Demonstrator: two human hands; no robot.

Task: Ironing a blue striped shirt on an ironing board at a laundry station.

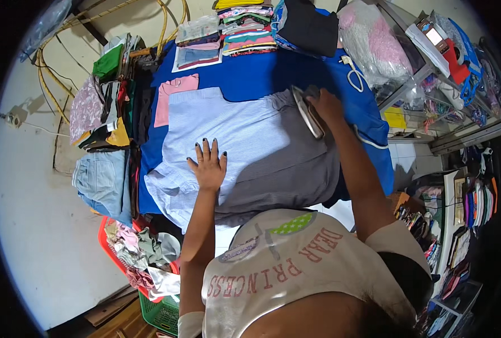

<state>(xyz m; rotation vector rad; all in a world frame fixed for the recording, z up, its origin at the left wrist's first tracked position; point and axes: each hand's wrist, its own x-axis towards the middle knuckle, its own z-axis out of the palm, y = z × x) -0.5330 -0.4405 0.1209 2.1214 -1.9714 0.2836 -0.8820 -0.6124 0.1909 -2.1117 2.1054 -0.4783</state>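
A light blue, finely striped garment [229,122] lies spread over the blue cloth [242,80] on the table, its right part in shadow. My left hand [209,167] rests flat on it, fingers spread, holding nothing. At the garment's upper right, my right hand [325,107] is closed around the handle of a clothes iron [307,113]. The iron is tilted, so its metal soleplate shows; whether its edge touches the fabric I cannot tell. Beyond the garment's upper left corner lies a folded pink garment [164,103].
Folded clothes [247,31] stand stacked at the far edge, with a black garment [307,27] beside them. More piles [100,177] line the left side. A white plug and cord [354,74] lie at the upper right. Below left stands a red basket [103,236] of crumpled clothes.
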